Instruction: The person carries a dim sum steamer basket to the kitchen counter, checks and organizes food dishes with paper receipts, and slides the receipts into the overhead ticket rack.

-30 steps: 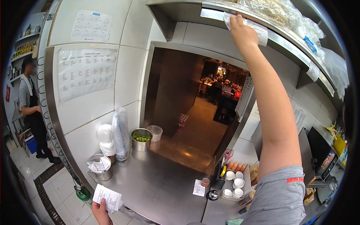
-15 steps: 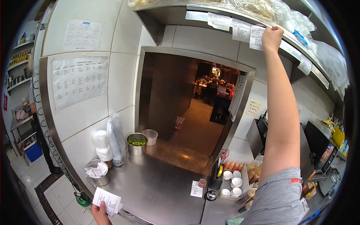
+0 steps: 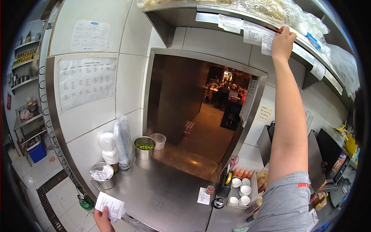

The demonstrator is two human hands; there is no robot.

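My left hand (image 3: pixel 103 221), low at the left, pinches a small stack of printed slips (image 3: pixel 110 205) near the counter's front edge. Raised at the upper right, my right hand (image 3: pixel 284 43) has its fingers closed on the right edge of a paper slip (image 3: pixel 268 40) that hangs from the rail of the steel shelf (image 3: pixel 201 8). Two more slips, one at the far left (image 3: pixel 229 23) and one in the middle (image 3: pixel 252 32), hang beside it. Another slip (image 3: pixel 317 70) hangs farther right on the same rail.
The steel counter (image 3: pixel 166 189) bears a pot of green fruit (image 3: pixel 145 147), a clear tub (image 3: pixel 158 141), a metal container of papers (image 3: pixel 103 176), a slip (image 3: pixel 203 196) with a small cup, a bell (image 3: pixel 218 203) and a basket of white cups (image 3: pixel 244 190). Behind is a pass-through opening.
Since a second ago my right hand has shifted right along the shelf rail, and the slips left of it are now uncovered. The person at the left has gone out of sight.
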